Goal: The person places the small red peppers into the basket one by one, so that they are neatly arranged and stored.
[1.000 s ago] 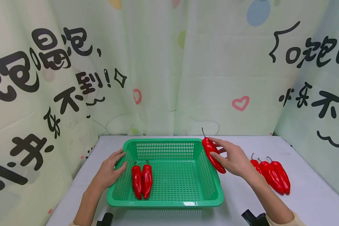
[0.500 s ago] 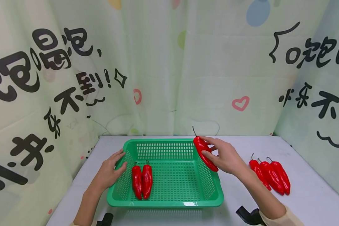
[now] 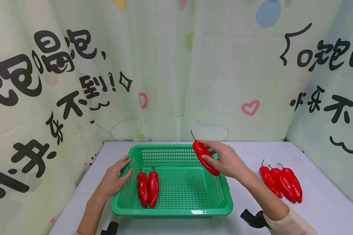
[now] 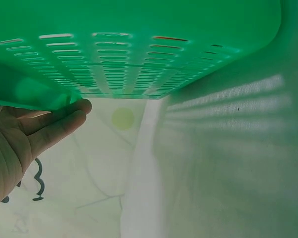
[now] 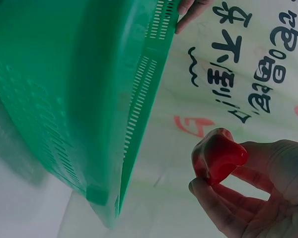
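Observation:
My right hand (image 3: 220, 160) pinches a red chili pepper (image 3: 204, 156) between thumb and fingers, stem up and tilted, over the right side of a green plastic basket (image 3: 172, 212). In the right wrist view the pepper (image 5: 216, 156) shows end-on between the fingertips. My left hand (image 3: 114, 176) rests at the basket's left rim, its fingers extended; the left wrist view shows straight fingers (image 4: 59, 124) against the basket's edge. Two red peppers (image 3: 148, 189) lie side by side inside the basket, toward its left.
Several red peppers (image 3: 282, 182) lie together on the white table (image 3: 247, 205) to the right of the basket. A pale curtain (image 3: 164, 81) with black lettering hangs behind and along both sides.
My right hand has carried the pepper leftward, from the basket's right rim to over its inside. My left hand, the basket and the peppers lying in it have stayed in place.

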Motion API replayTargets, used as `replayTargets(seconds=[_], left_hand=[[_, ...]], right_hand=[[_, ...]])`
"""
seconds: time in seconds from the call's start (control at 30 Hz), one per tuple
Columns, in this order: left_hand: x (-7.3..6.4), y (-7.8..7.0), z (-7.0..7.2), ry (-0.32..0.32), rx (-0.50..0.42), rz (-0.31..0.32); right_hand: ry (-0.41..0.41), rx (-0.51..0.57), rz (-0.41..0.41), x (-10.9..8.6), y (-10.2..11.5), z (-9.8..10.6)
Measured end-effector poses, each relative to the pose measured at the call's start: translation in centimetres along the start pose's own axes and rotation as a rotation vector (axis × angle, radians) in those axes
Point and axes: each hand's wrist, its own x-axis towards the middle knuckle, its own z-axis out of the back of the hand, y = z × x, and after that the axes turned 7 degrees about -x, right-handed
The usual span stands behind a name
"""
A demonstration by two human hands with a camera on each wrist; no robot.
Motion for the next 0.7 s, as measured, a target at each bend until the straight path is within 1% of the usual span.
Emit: replayTargets(seconds=[0.33,0.7], left_hand=[[0.1,0.1,-0.1,0.006,0.001,0.011],[0.1,0.1,-0.1,0.004,0.002,0.012]], right_hand=[[0.008,-0.004,0.04,1.0,0.7,-0.2],[0.067,0.0,0.03,2.2,1.1,-0.7]])
